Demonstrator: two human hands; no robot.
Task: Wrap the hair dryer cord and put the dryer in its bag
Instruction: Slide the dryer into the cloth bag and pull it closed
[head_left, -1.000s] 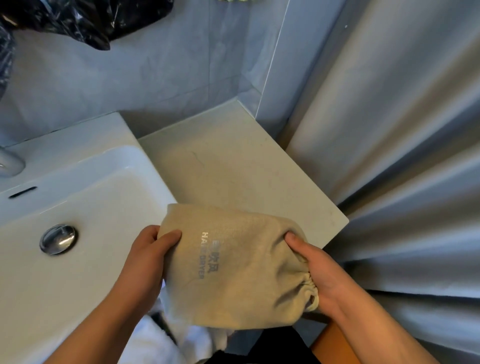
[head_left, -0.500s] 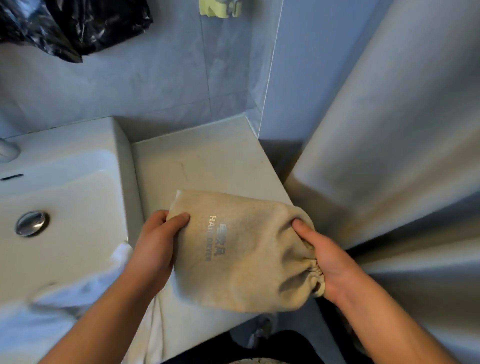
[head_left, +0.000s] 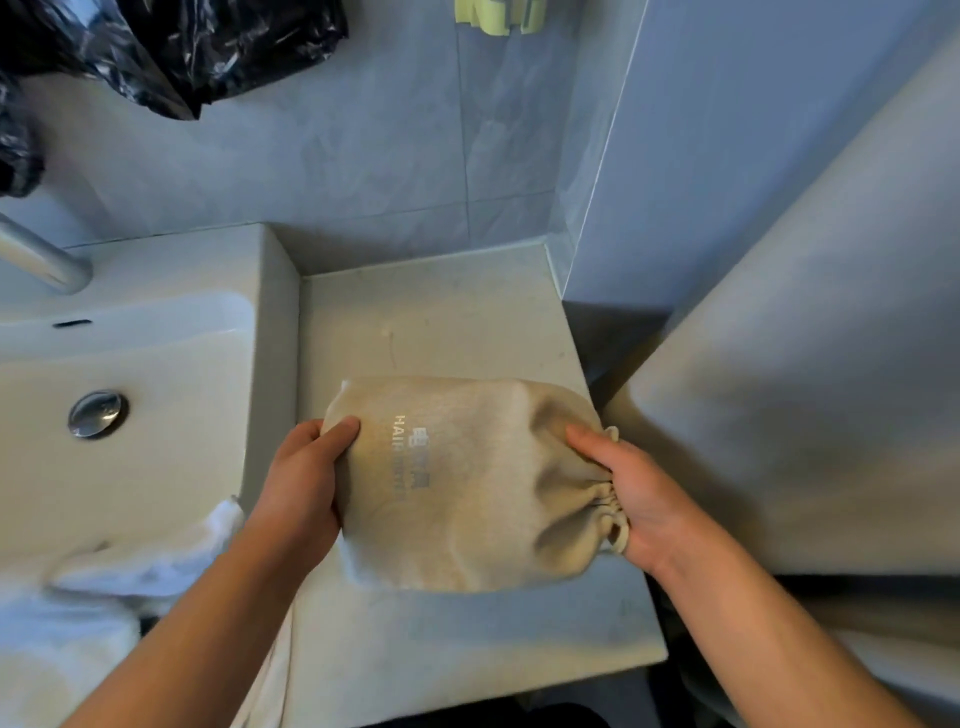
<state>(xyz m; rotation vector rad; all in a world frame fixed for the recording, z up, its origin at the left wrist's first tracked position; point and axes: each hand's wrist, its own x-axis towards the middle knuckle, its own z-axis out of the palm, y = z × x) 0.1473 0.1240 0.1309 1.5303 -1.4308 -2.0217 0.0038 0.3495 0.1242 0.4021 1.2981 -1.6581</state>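
- We see the beige drawstring bag (head_left: 467, 488) lying on its side over the pale counter (head_left: 441, 322), just to the right of the white sink (head_left: 156, 415); whether it rests fully on the counter we cannot tell.
- The bag bulges as if full, and its printed lettering faces up, reading "HAIR" with the rest blurred.
- Our left hand (head_left: 306, 483) grips the closed bottom end of the bag, nearest the sink, thumb on top and fingers curled underneath.
- Our right hand (head_left: 639, 499) is closed around the gathered, cinched mouth of the bag, at the end farthest from the sink, with the puckered fabric bunched against the palm.
- The dryer itself and its cord are hidden from us; only the bag's outside shows.
- A metal drain plug (head_left: 97, 413) sits in the sink's basin, and a white towel (head_left: 130, 577) drapes over the sink's near edge.
- A black plastic bag (head_left: 208, 47) hangs on the tiled wall above the sink.
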